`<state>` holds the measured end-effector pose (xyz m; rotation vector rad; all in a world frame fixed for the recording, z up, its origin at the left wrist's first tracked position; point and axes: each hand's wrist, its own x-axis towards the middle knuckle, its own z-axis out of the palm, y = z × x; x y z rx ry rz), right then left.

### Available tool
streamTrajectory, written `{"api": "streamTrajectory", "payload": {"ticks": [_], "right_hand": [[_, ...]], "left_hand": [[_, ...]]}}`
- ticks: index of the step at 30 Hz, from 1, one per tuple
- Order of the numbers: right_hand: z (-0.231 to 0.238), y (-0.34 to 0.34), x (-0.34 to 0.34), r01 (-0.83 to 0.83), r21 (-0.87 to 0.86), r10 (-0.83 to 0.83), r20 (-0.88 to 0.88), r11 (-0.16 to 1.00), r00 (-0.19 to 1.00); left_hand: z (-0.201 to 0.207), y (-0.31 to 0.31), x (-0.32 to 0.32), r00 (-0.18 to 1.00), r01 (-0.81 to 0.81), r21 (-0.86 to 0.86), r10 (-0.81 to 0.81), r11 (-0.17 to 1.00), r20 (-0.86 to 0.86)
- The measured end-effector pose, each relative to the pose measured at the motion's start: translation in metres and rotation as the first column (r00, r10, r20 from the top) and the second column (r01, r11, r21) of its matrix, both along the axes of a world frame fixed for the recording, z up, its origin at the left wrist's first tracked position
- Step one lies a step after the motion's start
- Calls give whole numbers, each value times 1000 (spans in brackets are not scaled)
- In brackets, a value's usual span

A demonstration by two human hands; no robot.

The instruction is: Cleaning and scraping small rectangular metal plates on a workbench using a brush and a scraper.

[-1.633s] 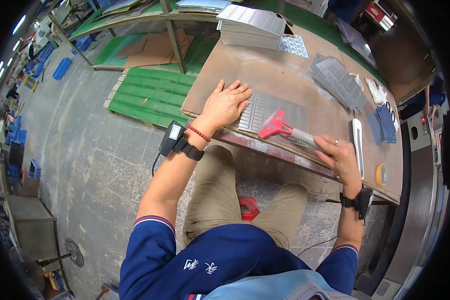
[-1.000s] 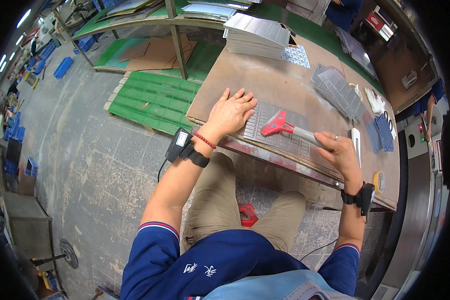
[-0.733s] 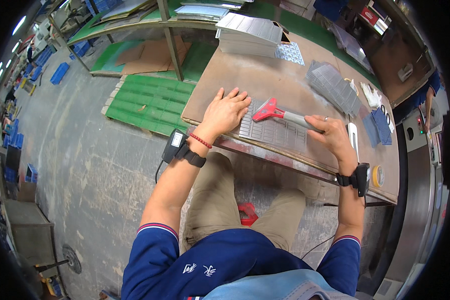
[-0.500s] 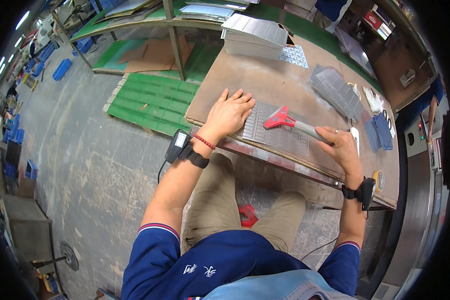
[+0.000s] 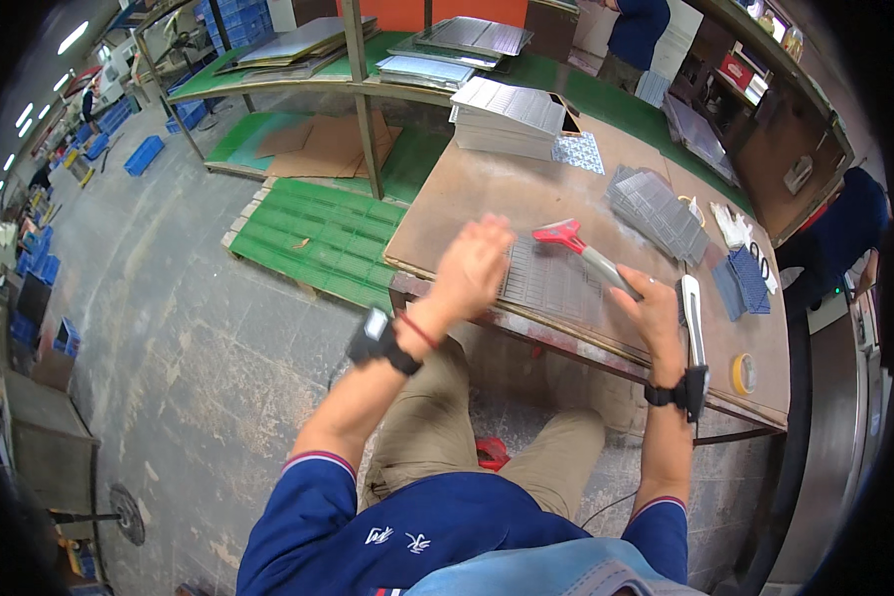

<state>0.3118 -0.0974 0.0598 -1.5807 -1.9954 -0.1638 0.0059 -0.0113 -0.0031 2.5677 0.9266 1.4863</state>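
A grey ridged panel lies flat on the brown workbench in front of me. My left hand is blurred, at the panel's left edge, and I cannot tell whether it presses on the panel or hovers just above it. My right hand grips the metal handle of a red-headed scraper, whose red head rests on the far side of the panel.
A slanted stack of grey panels, a taller stack, a patterned sheet, blue mesh pieces, a white knife-like tool and a tape roll share the bench. A green pallet lies left. Other people stand beyond.
The red scraper has slid back and forth across the panel, its head now further from me. My left hand, earlier spread flat on the panel's left edge, now appears blurred and shifted.
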Motion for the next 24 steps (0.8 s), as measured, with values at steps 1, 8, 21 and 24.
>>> {"api": "streamTrajectory", "payload": {"ticks": [1,8,21,24], "right_hand": [[2,-14,7,-20,-5,19,-85,1000,996],[31,-50,2,-228,-132,224,-44,965,974],[39,-23,-38,-357,-170,374,81,918,924],[37,-24,-36,-363,-183,382,80,913,921]], "left_hand": [[12,-27,15,994,104,40,-105,994,21],[-17,-122,107,907,350,86,-315,933,-279],[-25,-98,123,926,190,-62,-200,980,-320],[-28,-98,123,917,205,-123,-234,971,-322]]}}
